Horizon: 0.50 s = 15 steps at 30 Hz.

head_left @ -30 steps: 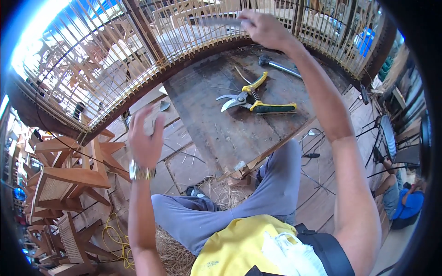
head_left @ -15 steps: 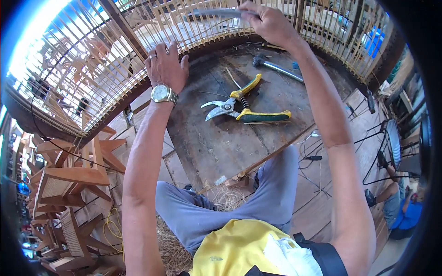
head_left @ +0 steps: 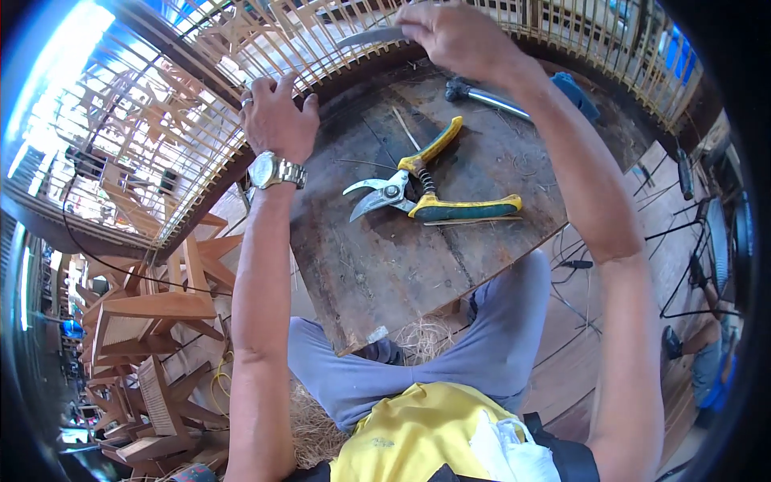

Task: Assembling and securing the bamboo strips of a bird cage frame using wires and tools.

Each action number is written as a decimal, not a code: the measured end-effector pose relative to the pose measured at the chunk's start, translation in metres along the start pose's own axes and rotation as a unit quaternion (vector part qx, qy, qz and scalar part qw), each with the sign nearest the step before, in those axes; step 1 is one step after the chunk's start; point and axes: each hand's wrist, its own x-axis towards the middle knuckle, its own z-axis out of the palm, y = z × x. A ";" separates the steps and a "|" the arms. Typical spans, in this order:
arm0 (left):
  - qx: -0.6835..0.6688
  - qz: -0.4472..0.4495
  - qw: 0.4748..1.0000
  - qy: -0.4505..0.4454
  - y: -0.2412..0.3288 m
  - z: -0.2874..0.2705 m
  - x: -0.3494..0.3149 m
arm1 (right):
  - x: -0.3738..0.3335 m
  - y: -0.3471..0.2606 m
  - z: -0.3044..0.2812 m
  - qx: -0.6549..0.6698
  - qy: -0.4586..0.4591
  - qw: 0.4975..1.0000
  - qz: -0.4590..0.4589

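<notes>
A dark wooden frame (head_left: 377, 58), strung with thin pale cane strands (head_left: 177, 165), curves across the far side of the low table. My left hand (head_left: 277, 122), wearing a watch (head_left: 277, 170), lies on the frame's near edge with its fingers apart over the strands. Farther right, my right hand (head_left: 462, 38) is closed round a knife; its handle is hidden in the fist. The curved grey blade (head_left: 371, 37) points left across the strands, toward the left hand but apart from it. Pruning shears (head_left: 414, 189) with yellow and green handles lie spread on the table.
A hammer (head_left: 490, 98) lies on the wooden table (head_left: 385, 273) beneath my right forearm, near a blue item (head_left: 574, 95). Wooden chair frames (head_left: 148, 309) crowd the floor at left. Another person's leg (head_left: 699, 345) shows at far right. Shavings (head_left: 426, 337) lie below the table.
The knife blade and my right hand have shifted slightly left and lower along the strands. My left hand stays at the frame's edge. The whole view has tilted a little.
</notes>
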 end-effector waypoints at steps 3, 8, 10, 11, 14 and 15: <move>0.009 0.021 1.000 0.005 -0.002 -0.001 -0.003 | 0.000 -0.005 0.013 -0.003 0.063 0.998 0.029; 0.018 0.016 1.000 -0.007 -0.003 0.002 -0.005 | -0.015 -0.021 0.039 -0.040 0.028 0.998 -0.046; 0.011 0.025 1.000 -0.011 -0.005 0.002 -0.005 | -0.019 -0.021 0.043 -0.013 0.030 0.999 -0.017; 0.007 0.027 1.000 -0.012 -0.005 0.002 -0.006 | -0.021 -0.021 0.045 0.010 0.064 0.998 0.001; 0.006 0.041 0.999 -0.004 -0.007 0.001 -0.007 | -0.023 -0.017 0.049 -0.020 0.009 1.000 0.009; 0.011 0.042 0.999 -0.010 -0.007 0.001 -0.008 | -0.024 -0.016 0.050 -0.048 -0.036 0.998 0.002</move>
